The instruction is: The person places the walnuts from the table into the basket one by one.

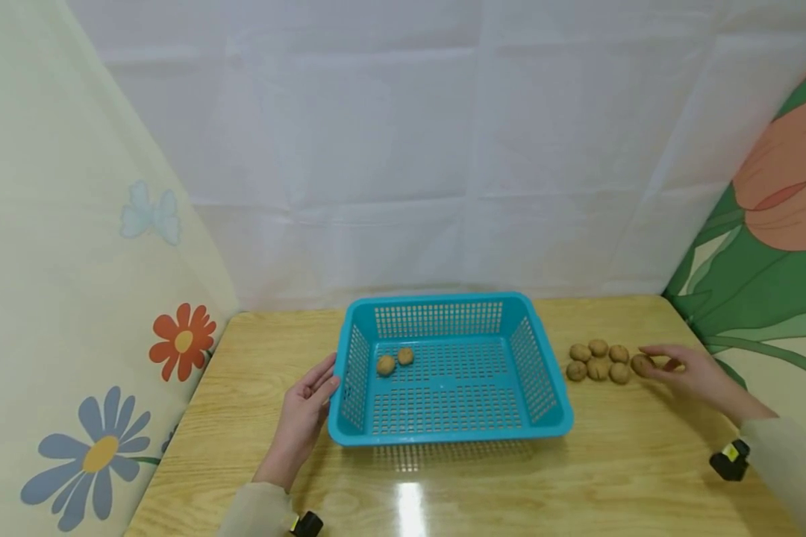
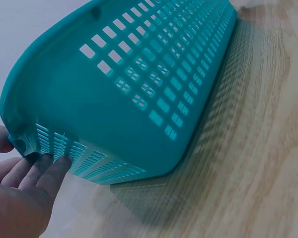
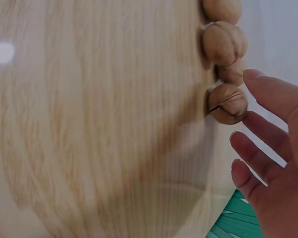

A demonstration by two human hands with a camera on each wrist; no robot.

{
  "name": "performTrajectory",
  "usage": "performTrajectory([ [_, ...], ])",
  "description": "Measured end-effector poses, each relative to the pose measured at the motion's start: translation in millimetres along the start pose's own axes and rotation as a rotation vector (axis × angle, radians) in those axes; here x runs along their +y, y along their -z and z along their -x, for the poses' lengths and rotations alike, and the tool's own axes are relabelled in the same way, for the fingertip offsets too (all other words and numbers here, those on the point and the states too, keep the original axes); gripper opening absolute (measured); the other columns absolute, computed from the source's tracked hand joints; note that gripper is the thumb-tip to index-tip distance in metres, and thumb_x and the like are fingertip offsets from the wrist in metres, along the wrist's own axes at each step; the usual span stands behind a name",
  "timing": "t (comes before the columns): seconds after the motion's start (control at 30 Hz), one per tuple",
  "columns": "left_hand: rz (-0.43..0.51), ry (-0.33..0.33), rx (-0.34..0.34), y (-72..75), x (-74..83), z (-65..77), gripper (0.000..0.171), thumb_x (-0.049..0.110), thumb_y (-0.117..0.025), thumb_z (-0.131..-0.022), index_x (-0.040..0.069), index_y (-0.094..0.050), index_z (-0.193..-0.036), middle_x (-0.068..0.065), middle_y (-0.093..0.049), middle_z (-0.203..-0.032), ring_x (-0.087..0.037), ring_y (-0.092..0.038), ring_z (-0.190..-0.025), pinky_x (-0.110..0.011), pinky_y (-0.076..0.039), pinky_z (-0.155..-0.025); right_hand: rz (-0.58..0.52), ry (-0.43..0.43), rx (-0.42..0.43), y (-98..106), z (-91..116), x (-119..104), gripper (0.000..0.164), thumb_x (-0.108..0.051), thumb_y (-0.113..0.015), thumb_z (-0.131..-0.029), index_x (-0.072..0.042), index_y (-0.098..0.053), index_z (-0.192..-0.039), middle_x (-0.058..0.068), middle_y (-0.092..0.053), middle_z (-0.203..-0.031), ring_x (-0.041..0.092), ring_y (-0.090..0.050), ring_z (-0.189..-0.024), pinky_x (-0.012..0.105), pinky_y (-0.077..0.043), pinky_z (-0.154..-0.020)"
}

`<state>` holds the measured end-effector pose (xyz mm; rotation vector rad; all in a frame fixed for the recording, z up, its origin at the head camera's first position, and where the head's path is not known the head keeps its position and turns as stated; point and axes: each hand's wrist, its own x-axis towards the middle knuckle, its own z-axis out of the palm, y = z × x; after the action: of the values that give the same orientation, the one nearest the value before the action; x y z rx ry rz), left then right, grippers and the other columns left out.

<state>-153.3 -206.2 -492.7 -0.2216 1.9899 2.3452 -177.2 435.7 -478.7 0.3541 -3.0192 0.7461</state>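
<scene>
Basket (image 1: 450, 435) central, two walnuts (image 1: 386, 365) inside towards 9 o'clock; left hand (image 1: 304, 406) pinches its rim there; right hand (image 1: 700, 375) at 3 curves about the end walnut (image 3: 227, 104), pinching or not we cannot tell; six more walnuts (image 1: 598, 370) crowd between; white cloth (image 1: 376, 149) walls 12; surface (image 1: 645, 470) extends towards 6.

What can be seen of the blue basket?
The basket is blue, rectangular, open-topped, apparently plastic, with a smooth rim and perforated walls and floor. It rests upright on the wood-grain table, two walnuts lying inside toward its left end. The left hand grips its left rim.
</scene>
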Motion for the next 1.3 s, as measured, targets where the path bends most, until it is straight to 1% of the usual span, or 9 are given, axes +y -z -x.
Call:
performTrajectory([
  [0.13, 0.015, 0.003, -0.007, 0.2, 0.5, 0.3, 0.053, 0.014, -0.062, -0.106, 0.007, -0.047, -0.156, -0.017, -0.052, -0.155, -0.004, -0.067, -0.117, -0.027, -0.058, -0.097, 0.037, -0.007, 0.008, -6.0, -1.0, 8.5, 0.048, -0.016, -0.078, -0.094, 0.009, -0.063, -0.132, 0.036, -0.063, -0.128, 0.033, -0.067, -0.089, 0.037, -0.055, -0.068],
  [0.3, 0.025, 0.002, -0.011, 0.4, 0.4, 0.3, 0.053, 0.014, -0.063, -0.106, 0.007, -0.047, -0.156, -0.016, -0.053, -0.155, -0.005, -0.067, -0.118, -0.027, -0.057, -0.098, 0.003, -0.04, -0.014, -7.8, -1.5, 12.4, 0.049, -0.02, -0.074, -0.098, 0.009, -0.061, -0.136, 0.036, -0.062, -0.13, 0.033, -0.067, -0.092, 0.036, -0.055, -0.068],
  [0.5, 0.025, 0.004, -0.01, 0.6, -0.1, -0.3, 0.053, 0.014, -0.063, -0.106, 0.007, -0.047, -0.156, -0.014, -0.054, -0.154, -0.005, -0.067, -0.118, -0.027, -0.057, -0.098, -0.031, -0.039, -0.02, -9.1, -0.8, 13.2, 0.048, -0.018, -0.072, -0.1, 0.009, -0.058, -0.137, 0.032, -0.067, -0.122, 0.035, -0.069, -0.093, 0.032, -0.055, -0.069],
  [0.67, 0.027, 0.009, -0.009, 1.0, -0.5, -0.6, 0.053, 0.015, -0.063, -0.106, 0.008, -0.047, -0.156, -0.013, -0.055, -0.153, -0.005, -0.067, -0.117, -0.027, -0.058, -0.097, -0.034, -0.037, -0.019, -12.2, 0.4, 15.6, 0.049, -0.018, -0.07, -0.101, 0.011, -0.057, -0.138, 0.031, -0.068, -0.117, 0.038, -0.069, -0.094, 0.038, -0.057, -0.071],
  [0.97, 0.035, 0.001, -0.012, 0.6, -1.6, -1.2, 0.053, 0.014, -0.062, -0.106, 0.007, -0.046, -0.156, -0.014, -0.054, -0.154, -0.005, -0.067, -0.117, -0.028, -0.057, -0.098, -0.07, -0.087, -0.01, -14.7, 8.0, 14.7, 0.049, -0.022, -0.069, -0.103, 0.01, -0.056, -0.137, 0.036, -0.063, -0.127, 0.047, -0.066, -0.103, 0.04, -0.058, -0.074],
  [1.03, 0.037, 0.002, -0.013, 0.3, -1.6, -1.1, 0.053, 0.014, -0.062, -0.106, 0.007, -0.047, -0.156, -0.014, -0.054, -0.154, -0.005, -0.067, -0.117, -0.028, -0.057, -0.098, -0.086, -0.091, 0.0, -14.1, 10.1, 11.8, 0.049, -0.022, -0.069, -0.103, 0.009, -0.056, -0.138, 0.037, -0.061, -0.129, 0.04, -0.068, -0.1, 0.038, -0.058, -0.072],
  [1.17, 0.039, 0.003, -0.016, 0.4, -1.4, -0.8, 0.053, 0.014, -0.062, -0.106, 0.006, -0.047, -0.156, -0.013, -0.055, -0.153, -0.005, -0.067, -0.118, -0.027, -0.057, -0.098, -0.14, -0.069, 0.034, -11.6, 13.2, 2.1, 0.051, -0.021, -0.068, -0.103, 0.008, -0.054, -0.142, 0.036, -0.062, -0.128, 0.007, -0.065, -0.09, 0.028, -0.055, -0.064],
  [1.27, 0.037, 0.0, -0.021, 0.9, -1.1, -1.0, 0.053, 0.014, -0.063, -0.106, 0.006, -0.047, -0.156, -0.013, -0.055, -0.153, -0.005, -0.067, -0.118, -0.027, -0.057, -0.099, -0.16, -0.041, 0.068, -8.8, 13.8, -7.9, 0.052, -0.023, -0.068, -0.103, 0.005, -0.054, -0.145, 0.027, -0.065, -0.13, -0.008, -0.058, -0.086, 0.026, -0.055, -0.064],
  [1.3, 0.037, -0.001, -0.021, 1.1, -1.1, -1.1, 0.053, 0.015, -0.063, -0.106, 0.006, -0.047, -0.156, -0.013, -0.056, -0.153, -0.005, -0.067, -0.118, -0.027, -0.057, -0.099, -0.157, -0.034, 0.077, -7.7, 13.5, -11.1, 0.052, -0.023, -0.068, -0.103, 0.004, -0.054, -0.146, 0.019, -0.066, -0.13, -0.009, -0.057, -0.087, 0.026, -0.055, -0.065],
])
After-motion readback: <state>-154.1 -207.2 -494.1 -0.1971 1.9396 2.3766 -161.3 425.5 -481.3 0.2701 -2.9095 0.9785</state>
